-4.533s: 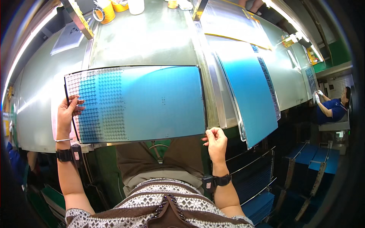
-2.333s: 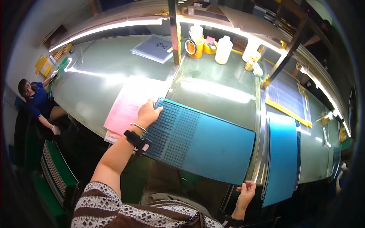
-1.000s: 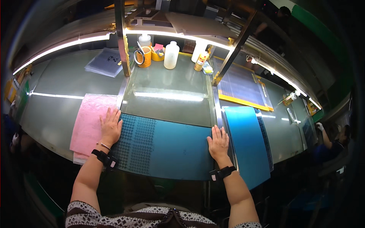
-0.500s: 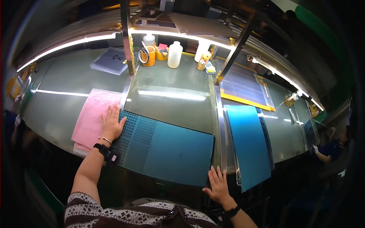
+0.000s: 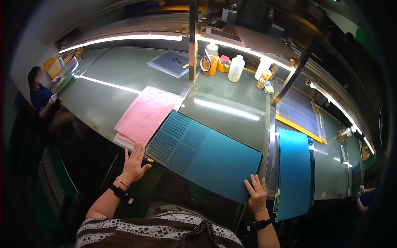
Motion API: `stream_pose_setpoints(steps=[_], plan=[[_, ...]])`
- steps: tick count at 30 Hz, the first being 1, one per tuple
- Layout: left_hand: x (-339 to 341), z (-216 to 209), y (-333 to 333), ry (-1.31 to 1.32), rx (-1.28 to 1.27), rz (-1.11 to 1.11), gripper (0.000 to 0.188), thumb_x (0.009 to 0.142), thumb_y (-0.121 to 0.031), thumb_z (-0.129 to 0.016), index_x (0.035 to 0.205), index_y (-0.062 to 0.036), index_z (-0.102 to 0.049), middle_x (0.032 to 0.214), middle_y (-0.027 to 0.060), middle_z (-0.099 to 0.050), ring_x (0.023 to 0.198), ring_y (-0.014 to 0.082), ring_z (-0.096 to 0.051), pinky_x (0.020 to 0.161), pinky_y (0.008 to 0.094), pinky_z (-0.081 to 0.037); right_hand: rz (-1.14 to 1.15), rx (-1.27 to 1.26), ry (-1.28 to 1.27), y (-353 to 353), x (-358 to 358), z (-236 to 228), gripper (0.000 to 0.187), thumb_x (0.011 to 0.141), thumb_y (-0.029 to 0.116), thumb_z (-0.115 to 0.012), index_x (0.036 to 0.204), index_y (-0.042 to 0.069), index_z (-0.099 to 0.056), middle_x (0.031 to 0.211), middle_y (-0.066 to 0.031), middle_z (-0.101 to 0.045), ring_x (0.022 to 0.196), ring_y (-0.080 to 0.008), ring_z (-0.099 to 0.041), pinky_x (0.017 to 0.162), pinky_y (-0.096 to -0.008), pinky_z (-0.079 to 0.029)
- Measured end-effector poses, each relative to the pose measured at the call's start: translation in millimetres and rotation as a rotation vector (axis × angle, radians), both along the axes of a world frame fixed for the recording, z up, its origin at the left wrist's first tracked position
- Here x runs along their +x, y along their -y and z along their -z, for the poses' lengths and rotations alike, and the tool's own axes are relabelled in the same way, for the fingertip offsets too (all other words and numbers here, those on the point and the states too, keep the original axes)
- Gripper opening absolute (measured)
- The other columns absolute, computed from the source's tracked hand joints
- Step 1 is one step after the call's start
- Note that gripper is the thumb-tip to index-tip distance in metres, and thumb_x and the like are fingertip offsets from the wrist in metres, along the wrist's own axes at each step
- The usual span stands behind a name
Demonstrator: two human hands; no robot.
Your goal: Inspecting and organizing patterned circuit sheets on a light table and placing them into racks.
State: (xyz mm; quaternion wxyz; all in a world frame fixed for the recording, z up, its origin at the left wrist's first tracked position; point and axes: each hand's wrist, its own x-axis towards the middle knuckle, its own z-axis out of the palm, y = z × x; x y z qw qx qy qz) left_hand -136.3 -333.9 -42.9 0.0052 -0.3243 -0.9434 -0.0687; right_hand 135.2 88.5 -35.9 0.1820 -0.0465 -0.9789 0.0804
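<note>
Left hand (image 5: 134, 166) now lower in view, fingers apart; blue panel (image 5: 209, 156), long axis down-rightward

Tube lights (image 5: 157, 37) streak white glare across the tabletop (image 5: 103, 66), while the bent edges sit nearly black.
</note>
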Motion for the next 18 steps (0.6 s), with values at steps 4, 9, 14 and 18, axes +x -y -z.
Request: stream_pose_setpoints(steps=[4, 9, 14, 18], plan=[[-0.9, -11.6, 28.0, -0.13, 0.213, -0.188, 0.075, 0.092, -0.054, -0.037, 0.142, 0.0006, -0.027, 0.149, 0.0178, -0.025, 0.141, 0.0325, -0.016, 0.11, 0.0562, -0.007, -0.056, -0.133, -0.164, -11.5, -7.8, -57.3, 0.026, 0.082, 0.009, -0.055, 0.105, 0.006, -0.067, 0.114, -0.0179, -0.062, 0.109, -0.0314, -0.059, 0.104, -0.0486, -0.034], [-19.3, -89.0, -19.1, -0.515, 0.668, -0.088, 0.061, 0.097, -0.042, -0.033, 0.143, -0.0014, -0.027, 0.149, 0.0199, -0.025, 0.14, 0.0385, -0.015, 0.11, 0.0524, -0.013, 0.295, -1.52, -0.626, -46.8, -19.5, -118.0, 0.034, 0.098, 0.02, -0.042, 0.113, -0.007, -0.056, 0.101, -0.0106, -0.064, 0.092, -0.0218, -0.062, 0.088, -0.0372, -0.047], [1.2, -114.4, -114.3, -0.376, 0.512, 0.306, 0.062, 0.091, -0.047, -0.047, 0.141, -0.0122, -0.036, 0.148, 0.0199, -0.027, 0.138, 0.0415, -0.019, 0.109, 0.0565, -0.013, 0.379, -1.752, -0.22, -127.9, -31.3, -15.0, 0.038, 0.096, 0.032, -0.049, 0.105, -0.003, -0.06, 0.087, -0.0057, -0.064, 0.08, -0.014, -0.061, 0.07, -0.0271, -0.05], [18.1, -63.7, -158.8, 0.017, 0.148, 0.451, 0.07, 0.081, -0.051, -0.059, 0.139, -0.0162, -0.041, 0.151, 0.0161, -0.021, 0.14, 0.0375, -0.012, 0.109, 0.0581, -0.008, 0.651, -0.343, -0.367, -124.7, -9.8, -11.7, 0.029, 0.084, 0.027, -0.064, 0.103, 0.005, -0.063, 0.095, -0.0136, -0.064, 0.087, -0.0294, -0.059, 0.078, -0.0382, -0.046]])
